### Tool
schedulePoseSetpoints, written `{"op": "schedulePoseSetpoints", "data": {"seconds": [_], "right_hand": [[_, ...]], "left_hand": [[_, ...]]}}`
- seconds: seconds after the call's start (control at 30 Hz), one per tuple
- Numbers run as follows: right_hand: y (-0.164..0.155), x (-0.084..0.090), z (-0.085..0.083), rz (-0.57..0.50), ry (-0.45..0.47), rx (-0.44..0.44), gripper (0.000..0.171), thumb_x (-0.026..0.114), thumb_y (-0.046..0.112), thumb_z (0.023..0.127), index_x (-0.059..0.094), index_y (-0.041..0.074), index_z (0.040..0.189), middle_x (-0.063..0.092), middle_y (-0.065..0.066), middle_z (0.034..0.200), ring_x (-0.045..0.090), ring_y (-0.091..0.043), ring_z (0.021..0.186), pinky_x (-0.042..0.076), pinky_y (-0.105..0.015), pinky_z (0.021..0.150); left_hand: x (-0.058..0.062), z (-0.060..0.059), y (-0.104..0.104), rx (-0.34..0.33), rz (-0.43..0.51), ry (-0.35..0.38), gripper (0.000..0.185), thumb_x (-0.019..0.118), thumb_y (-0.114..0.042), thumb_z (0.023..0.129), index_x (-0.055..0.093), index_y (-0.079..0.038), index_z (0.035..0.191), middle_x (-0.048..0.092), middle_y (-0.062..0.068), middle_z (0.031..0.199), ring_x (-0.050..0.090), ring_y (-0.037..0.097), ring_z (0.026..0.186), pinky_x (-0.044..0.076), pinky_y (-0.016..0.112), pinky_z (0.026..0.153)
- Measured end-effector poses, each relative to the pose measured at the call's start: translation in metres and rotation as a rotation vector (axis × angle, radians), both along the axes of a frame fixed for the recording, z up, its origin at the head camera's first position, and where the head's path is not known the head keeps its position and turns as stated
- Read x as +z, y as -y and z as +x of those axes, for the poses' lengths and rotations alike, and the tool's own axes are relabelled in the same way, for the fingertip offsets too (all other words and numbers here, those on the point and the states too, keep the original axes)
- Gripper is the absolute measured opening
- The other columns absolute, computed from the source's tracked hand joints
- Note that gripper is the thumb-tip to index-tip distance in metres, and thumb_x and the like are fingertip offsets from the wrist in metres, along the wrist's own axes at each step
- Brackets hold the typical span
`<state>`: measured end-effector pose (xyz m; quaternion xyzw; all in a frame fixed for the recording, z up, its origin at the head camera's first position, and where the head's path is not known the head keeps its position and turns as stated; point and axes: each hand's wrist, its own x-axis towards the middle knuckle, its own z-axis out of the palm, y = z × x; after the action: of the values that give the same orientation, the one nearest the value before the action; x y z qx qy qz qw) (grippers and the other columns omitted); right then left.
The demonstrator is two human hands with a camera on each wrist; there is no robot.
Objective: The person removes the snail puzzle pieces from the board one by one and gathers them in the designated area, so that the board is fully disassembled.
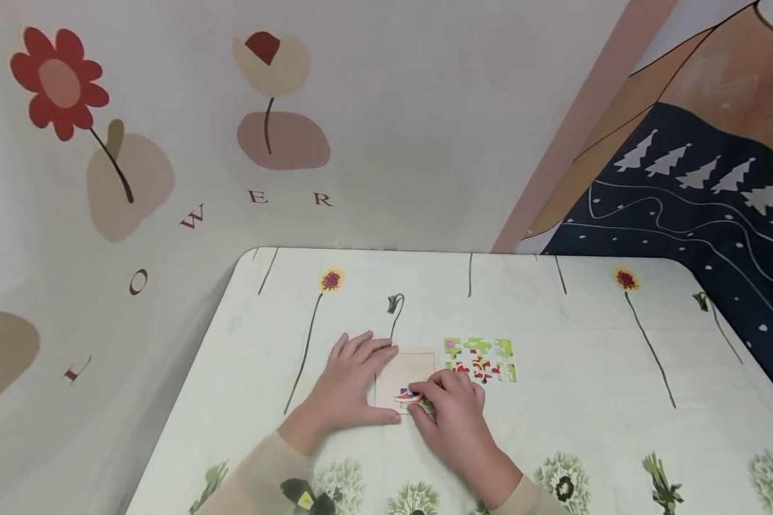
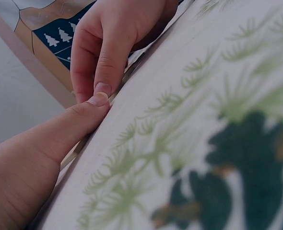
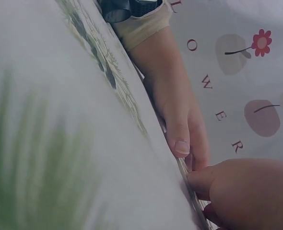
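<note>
Wooden square tray point(image 1: 407, 368) | left hand point(image 1: 354, 379) flat, grip spread | right hand point(image 1: 454, 415) grip pinching glossy piece point(image 1: 407, 394)

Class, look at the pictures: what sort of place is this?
Probably a home or playroom corner: a table under a flower-print cloth, a decorated wall hanging, and a jigsaw board under both hands.

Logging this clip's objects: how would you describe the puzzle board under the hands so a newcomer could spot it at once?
On the flower-print tablecloth, look near the front middle, where both hands meet. The puzzle board is the pale, nearly blank square tray lying flat there, with the left hand resting on its left edge and the right hand pressing a small coloured piece into it. Unlike the loose bright green and red pieces just to its right, it is plain beige.
</note>
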<state>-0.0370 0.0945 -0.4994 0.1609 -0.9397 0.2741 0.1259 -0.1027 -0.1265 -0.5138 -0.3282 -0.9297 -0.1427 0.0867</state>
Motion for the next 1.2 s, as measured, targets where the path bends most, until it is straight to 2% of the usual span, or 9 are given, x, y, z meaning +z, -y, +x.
{"op": "schedulePoseSetpoints", "data": {"seconds": [0.7,0.93,1.2], "right_hand": [[0.0009,-0.0013,0.0001,-0.018,0.054,-0.030,0.025,0.079,0.034,0.080,0.065,0.034,0.101,0.051,0.016,0.098,0.041,-0.015,0.101,0.024,-0.044,0.087],[0.0005,-0.0006,0.0011,-0.034,-0.039,0.021,0.028,0.079,0.028,0.080,0.067,0.030,0.104,0.061,0.019,0.106,0.042,-0.013,0.102,0.023,-0.045,0.088],[-0.0003,-0.0018,0.0002,-0.046,-0.123,0.083,0.033,0.080,0.021,0.077,0.072,0.020,0.109,0.064,0.011,0.105,0.044,-0.016,0.100,0.026,-0.044,0.084]], "left_hand": [[0.0010,-0.0001,-0.0002,0.002,0.002,0.014,0.108,0.052,-0.090,0.061,0.042,-0.025,0.146,0.037,-0.007,0.149,0.025,0.029,0.141,0.013,0.062,0.110],[0.0009,0.0001,-0.0002,0.001,0.007,0.011,0.108,0.053,-0.090,0.061,0.043,-0.024,0.146,0.038,-0.006,0.149,0.026,0.029,0.140,0.013,0.063,0.109],[0.0029,0.0000,-0.0004,0.005,-0.003,0.033,0.108,0.053,-0.090,0.062,0.042,-0.024,0.147,0.036,-0.007,0.149,0.024,0.029,0.141,0.013,0.062,0.110]]}}
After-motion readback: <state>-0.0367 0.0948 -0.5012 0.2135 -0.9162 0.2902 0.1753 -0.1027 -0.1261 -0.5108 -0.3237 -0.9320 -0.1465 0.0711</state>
